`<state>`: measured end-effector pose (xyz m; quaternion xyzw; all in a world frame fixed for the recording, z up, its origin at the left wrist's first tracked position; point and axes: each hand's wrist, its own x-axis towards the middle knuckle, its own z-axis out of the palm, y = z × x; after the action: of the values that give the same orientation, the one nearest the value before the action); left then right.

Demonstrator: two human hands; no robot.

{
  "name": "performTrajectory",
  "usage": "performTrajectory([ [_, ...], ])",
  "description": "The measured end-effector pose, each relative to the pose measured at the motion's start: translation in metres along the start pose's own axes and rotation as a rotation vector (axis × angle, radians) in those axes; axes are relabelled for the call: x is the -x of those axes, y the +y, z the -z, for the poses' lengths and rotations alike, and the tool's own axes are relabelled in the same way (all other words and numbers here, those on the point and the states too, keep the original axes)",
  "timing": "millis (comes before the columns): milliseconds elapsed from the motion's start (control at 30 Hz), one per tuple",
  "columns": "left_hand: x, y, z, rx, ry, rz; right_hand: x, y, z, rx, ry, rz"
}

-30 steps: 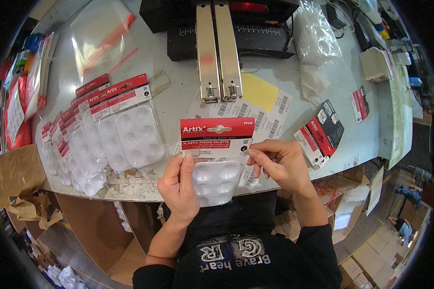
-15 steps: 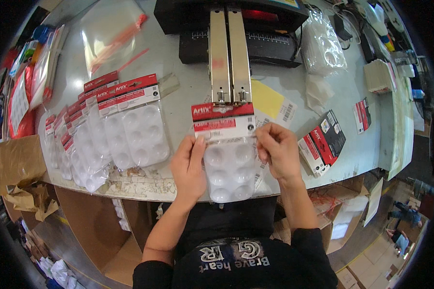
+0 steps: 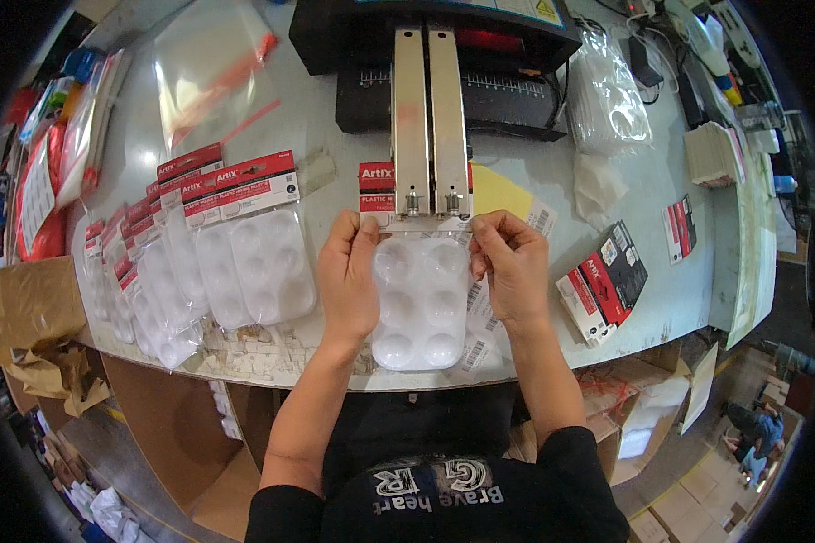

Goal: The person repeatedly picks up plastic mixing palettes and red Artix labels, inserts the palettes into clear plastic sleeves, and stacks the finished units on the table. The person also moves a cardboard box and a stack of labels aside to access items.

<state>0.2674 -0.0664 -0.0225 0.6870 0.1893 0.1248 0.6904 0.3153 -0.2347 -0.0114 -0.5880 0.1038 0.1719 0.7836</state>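
A white plastic paint palette (image 3: 420, 308) with round wells lies in a clear bag near the table's front edge. Its red and white header card (image 3: 377, 187) is partly hidden beneath two long metal arms (image 3: 427, 118) of a black machine (image 3: 507, 36). My left hand (image 3: 349, 271) pinches the bag's top left corner, just below the card. At the opposite corner my right hand (image 3: 513, 267) grips the bag between curled fingers and thumb.
Several bagged palettes (image 3: 254, 262) overlap on the left. Loose header cards (image 3: 607, 281) lie at right, beyond a yellow sheet (image 3: 503, 193). Clear bags (image 3: 208, 72) lie at the back left. Open cardboard boxes (image 3: 167, 425) stand below the table edge.
Both hands have pushed the bagged palette away from me and slightly left. Its header card has slid from in front of the metal arms to underneath their ends.
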Motion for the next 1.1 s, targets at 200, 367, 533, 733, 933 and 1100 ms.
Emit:
performTrajectory([
  [200,0.010,-0.021,0.002,0.081,-0.023,-0.028,0.005,0.003,0.006,0.127,-0.015,0.007],
  [367,-0.001,0.019,0.066,-0.354,0.276,0.190,0.035,-0.054,0.064,0.913,0.261,0.329],
  [533,-0.016,0.049,0.126,-1.258,0.548,-0.296,0.056,-0.051,0.152,1.632,0.233,0.374],
  [733,0.073,-0.022,0.010,-0.957,-0.264,-0.399,0.050,-0.051,0.164,1.471,0.211,0.297],
  [933,0.078,0.028,-0.062,-0.510,-0.627,-0.588,0.055,-0.056,0.155,1.561,0.250,0.307],
  [1100,-0.049,0.090,-0.214,-0.486,-0.450,-0.392,0.052,-0.045,0.163,1.591,0.245,0.396],
])
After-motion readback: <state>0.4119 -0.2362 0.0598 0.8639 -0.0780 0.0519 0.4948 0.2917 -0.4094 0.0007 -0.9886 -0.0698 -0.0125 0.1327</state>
